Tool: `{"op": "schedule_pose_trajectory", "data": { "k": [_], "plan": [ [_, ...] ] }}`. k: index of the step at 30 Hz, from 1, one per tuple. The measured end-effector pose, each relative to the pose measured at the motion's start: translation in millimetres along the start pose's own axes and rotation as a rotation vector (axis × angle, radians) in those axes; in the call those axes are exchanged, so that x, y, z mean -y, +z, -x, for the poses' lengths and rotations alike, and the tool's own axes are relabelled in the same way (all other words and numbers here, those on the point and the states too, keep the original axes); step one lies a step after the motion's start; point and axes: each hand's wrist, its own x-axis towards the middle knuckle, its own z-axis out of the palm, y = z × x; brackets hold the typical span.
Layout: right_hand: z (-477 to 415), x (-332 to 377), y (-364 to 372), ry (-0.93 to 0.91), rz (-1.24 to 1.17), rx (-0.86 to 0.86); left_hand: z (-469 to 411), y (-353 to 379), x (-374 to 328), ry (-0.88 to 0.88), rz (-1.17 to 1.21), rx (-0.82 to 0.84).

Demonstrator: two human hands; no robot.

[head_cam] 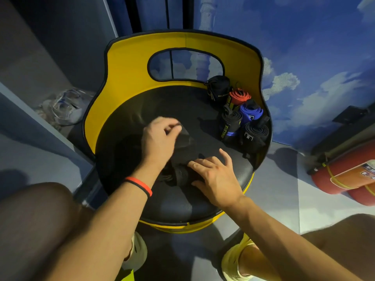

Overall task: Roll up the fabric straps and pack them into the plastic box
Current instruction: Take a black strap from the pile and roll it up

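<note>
1. A person sits before a yellow chair (125, 63) with a round black seat (160, 102); both bare forearms reach over it from the near side.
2. A black strap (186, 139) lies loose in the middle of the seat. It is dark against the dark cushion, so its full outline is hard to follow.
3. The left hand (160, 138) is over the far part of the strap, with its fingers curled and its fingertips pinching a fold of the fabric. This part is somewhat blurred.
4. A red and black wristband (140, 186) sits on the left wrist.
5. The right hand (215, 179) lies on the near end of the strap, with its fingers straight and spread, pressing down and gripping nothing.
6. At the far right edge of the seat, against the backrest, rolled straps stand bunched together: a red roll (239, 96), a blue roll (250, 113), a black roll with yellow lettering (230, 125) and another black roll (255, 133).
7. A black pouch (218, 88) stands just beyond them.
8. On the floor to the right lie red fire extinguishers (334, 179); far left, a crumpled plastic bag (65, 107).
</note>
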Motion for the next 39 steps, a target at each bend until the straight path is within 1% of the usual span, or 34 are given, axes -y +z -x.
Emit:
{"op": "schedule_pose_trajectory", "data": {
  "k": [1,3,5,6,8,9,10,12,13,15,16,18,20,22,24,26,29,31,33,39],
  "plan": [
    [-1,0,0,0.003,0.005,0.008,-7,-6,-5,-0.017,0.031,-0.011],
    [-3,-1,-1,0.010,0.008,0.033,-17,-12,-11,-0.010,-0.002,0.052],
    [-5,-1,-2,0.013,-0.002,0.061,-20,-12,-8,-0.021,-0.022,0.072],
    [-6,0,-3,0.014,-0.009,0.071,-22,-11,-3,-0.064,0.016,0.062],
    [-8,0,-6,0.018,-0.032,0.099,-25,-10,4,-0.207,0.158,0.063],
    [-9,0,-8,0.024,-0.039,0.120,-25,-9,6,-0.245,0.199,0.069],
    [-10,0,-9,0.029,-0.041,0.143,-24,-9,7,-0.238,0.193,0.075],
    [-14,-1,-11,0.033,-0.049,0.186,-17,-11,5,-0.139,0.108,0.110],
    [-16,-2,-12,0.035,-0.061,0.203,-11,-12,4,-0.080,0.047,0.172],
    [-19,-5,-12,0.037,-0.086,0.230,5,-15,7,0.033,-0.116,0.360],
    [-20,-6,-11,0.038,-0.095,0.234,13,-16,12,0.050,-0.190,0.456],
    [-23,-7,-10,0.048,-0.121,0.232,27,-22,19,0.020,-0.218,0.611],
    [-26,-8,-10,0.059,-0.162,0.252,40,-26,24,0.057,-0.226,0.698],
    [-28,-8,-10,0.062,-0.198,0.277,53,-25,25,0.099,-0.312,0.698],
    [-26,-7,-11,0.054,-0.235,0.272,68,-18,28,0.091,-0.366,0.618],
    [-21,-6,-10,0.045,-0.280,0.226,81,-10,30,0.057,-0.337,0.530],
    [-11,-5,-9,0.033,-0.300,0.162,85,-9,36,0.093,-0.300,0.460],
    [-5,-3,-9,0.020,-0.259,0.174,84,-13,41,0.141,-0.299,0.476],
    [1,-1,-9,0.008,-0.212,0.231,85,-18,42,0.157,-0.275,0.518],
    [11,-1,-18,0.054,-0.190,0.204,90,-27,44,0.012,-0.151,0.640]
  ]
}}
